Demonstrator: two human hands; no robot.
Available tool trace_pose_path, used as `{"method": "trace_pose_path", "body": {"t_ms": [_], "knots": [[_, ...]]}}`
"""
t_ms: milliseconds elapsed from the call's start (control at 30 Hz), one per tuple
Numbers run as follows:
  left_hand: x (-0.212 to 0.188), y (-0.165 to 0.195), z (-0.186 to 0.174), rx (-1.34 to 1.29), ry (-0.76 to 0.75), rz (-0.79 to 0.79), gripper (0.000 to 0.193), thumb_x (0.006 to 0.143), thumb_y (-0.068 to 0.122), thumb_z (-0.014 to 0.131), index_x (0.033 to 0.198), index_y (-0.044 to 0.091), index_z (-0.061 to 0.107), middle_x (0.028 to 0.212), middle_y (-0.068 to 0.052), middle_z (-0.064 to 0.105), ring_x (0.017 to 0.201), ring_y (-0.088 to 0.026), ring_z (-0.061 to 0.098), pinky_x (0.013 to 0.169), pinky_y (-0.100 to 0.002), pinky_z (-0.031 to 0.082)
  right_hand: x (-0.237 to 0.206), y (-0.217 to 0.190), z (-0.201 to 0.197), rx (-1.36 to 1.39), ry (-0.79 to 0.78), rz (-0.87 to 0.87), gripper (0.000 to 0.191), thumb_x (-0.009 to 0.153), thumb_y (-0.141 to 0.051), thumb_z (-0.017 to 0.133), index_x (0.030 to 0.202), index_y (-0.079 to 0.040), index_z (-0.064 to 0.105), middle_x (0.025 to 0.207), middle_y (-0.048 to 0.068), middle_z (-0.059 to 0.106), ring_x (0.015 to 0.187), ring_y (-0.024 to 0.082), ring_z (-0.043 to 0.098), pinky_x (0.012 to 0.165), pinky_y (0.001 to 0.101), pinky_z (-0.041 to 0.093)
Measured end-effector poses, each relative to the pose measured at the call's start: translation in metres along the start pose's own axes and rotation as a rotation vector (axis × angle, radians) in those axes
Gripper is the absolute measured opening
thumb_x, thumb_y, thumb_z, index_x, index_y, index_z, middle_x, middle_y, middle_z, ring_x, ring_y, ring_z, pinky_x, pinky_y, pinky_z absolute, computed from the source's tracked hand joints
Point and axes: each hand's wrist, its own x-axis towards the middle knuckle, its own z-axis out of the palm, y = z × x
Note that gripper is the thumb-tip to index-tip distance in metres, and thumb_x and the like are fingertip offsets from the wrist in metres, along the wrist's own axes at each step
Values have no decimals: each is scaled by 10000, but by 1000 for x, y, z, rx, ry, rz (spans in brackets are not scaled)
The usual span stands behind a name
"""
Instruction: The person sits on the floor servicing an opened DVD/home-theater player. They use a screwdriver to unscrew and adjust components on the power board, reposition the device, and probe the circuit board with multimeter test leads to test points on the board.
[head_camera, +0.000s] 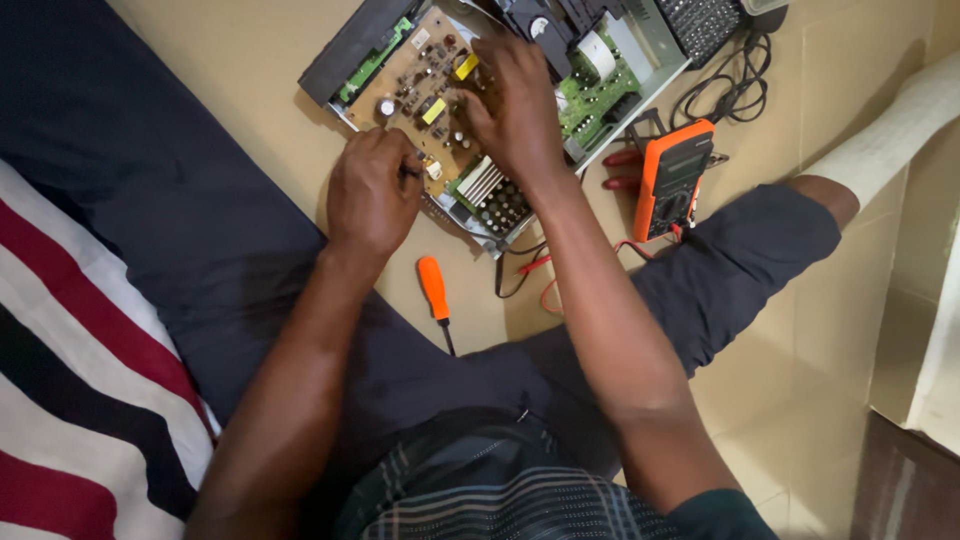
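Both bare arms reach forward and down; the left hand (372, 192) is curled in a loose fist with its fingers pinched together at the tips; the right hand (512, 105) stretches farther out, palm down, its fingers bent and spread.

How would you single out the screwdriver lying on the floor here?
Start at the opened electronics chassis with its brown circuit board on the beige tiled floor. Just below its near corner, between the person's forearms, lies the small screwdriver. Its bright orange plastic handle and thin dark shaft set it apart from the boxy orange multimeter.
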Motion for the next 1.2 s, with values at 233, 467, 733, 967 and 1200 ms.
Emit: {"method": "trace_pose_path", "body": {"t_ms": [233, 467, 733, 967, 1200], "knots": [[0, -3, 1, 10, 4, -14, 189, 779, -49, 722, 890, 45, 601, 893, -127, 624, 902, -366, 622, 802, -483, 496, 18, 0, -1, -59, -99, -36, 330, 869, -109, 845, 1154, -34, 695, 1086, 145, 631, 1045, 354, 577, 929, 452, 492], [0, 1, 1, 19, 8, -14, 186, 777, -42, 724, 887, 48, 603, 898, -120, 628, 908, -363, 626, 805, -478, 499, 14, -6, -2, -128, -60, -71, 305, 876, -103, 824, 1143, -31, 697, 1048, 136, 624, 996, 340, 591, 886, 455, 481], [0, 5, 2, 47, 11, -22, 173, 791, -11, 734, 889, 62, 613, 917, -122, 627, 921, -370, 628, 799, -475, 503, 7, 3, -13, 6, -41, -116, 262, 910, -66, 795, 1140, -8, 681, 1108, 149, 619, 1061, 358, 586, 934, 438, 492], [0, 7, 1, 44, -12, -37, 176, 797, -10, 725, 911, 56, 608, 928, -120, 635, 916, -366, 635, 783, -479, 505, 10, 7, -24, -28, -12, -112, 180, 906, -19, 750, 1079, -3, 705, 1100, 140, 646, 1059, 326, 614, 938, 435, 500], [-1, 7, 1, 64, -12, -47, 177, 799, -5, 746, 908, 67, 627, 918, -118, 652, 915, -370, 634, 782, -482, 504, -50, -8, -67, 151, 137, 36, 75, 990, 16, 719, 1062, 6, 699, 1022, 152, 708, 961, 310, 673, 856, 389, 525]]}}
